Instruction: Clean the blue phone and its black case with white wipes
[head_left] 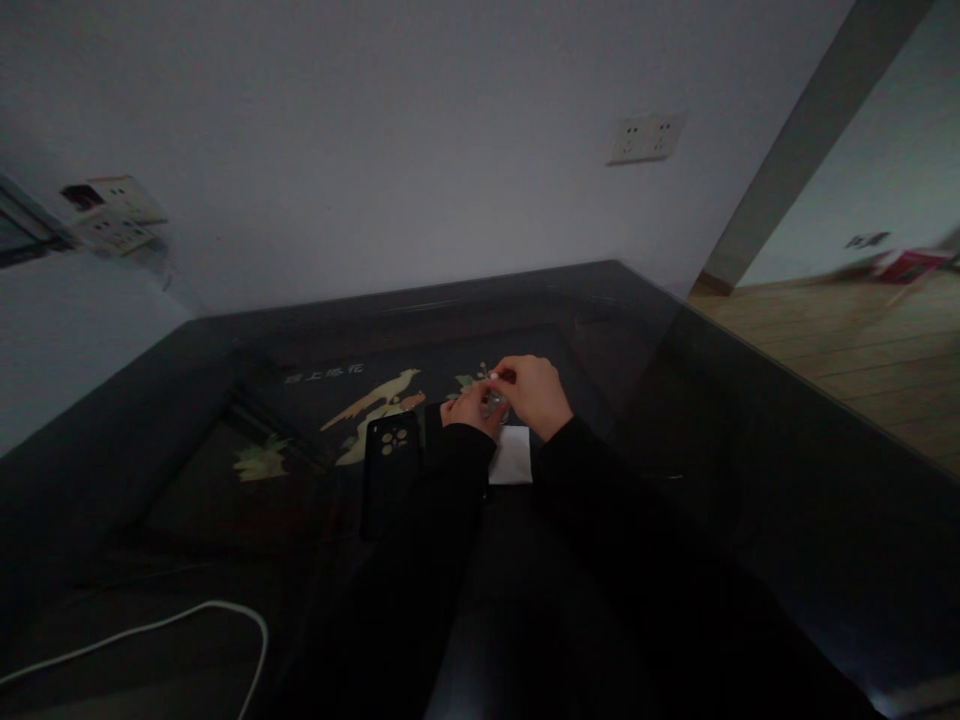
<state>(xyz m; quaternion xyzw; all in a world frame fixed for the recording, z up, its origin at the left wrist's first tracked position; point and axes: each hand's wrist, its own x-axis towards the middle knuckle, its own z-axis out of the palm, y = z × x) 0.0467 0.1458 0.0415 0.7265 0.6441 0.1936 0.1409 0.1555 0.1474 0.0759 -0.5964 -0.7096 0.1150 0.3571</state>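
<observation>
Both my hands meet over the middle of a dark table point(712, 440). My left hand point(471, 408) is closed around a small clear, shiny object point(495, 404) that I cannot make out. My right hand point(534, 392) pinches at the top of that same object with thumb and forefinger. A white paper or cloth square point(513, 455) lies on the table just under my wrists. A black phone case point(390, 470) with camera cut-outs lies left of my left forearm. Both sleeves are black.
The tabletop carries a painted bird point(379, 395) and flower picture with some characters. A white cable point(172, 625) curves along the near left. A wall socket point(646, 138) sits on the wall behind; more sockets point(112, 212) are at left. Wooden floor point(847, 340) lies right.
</observation>
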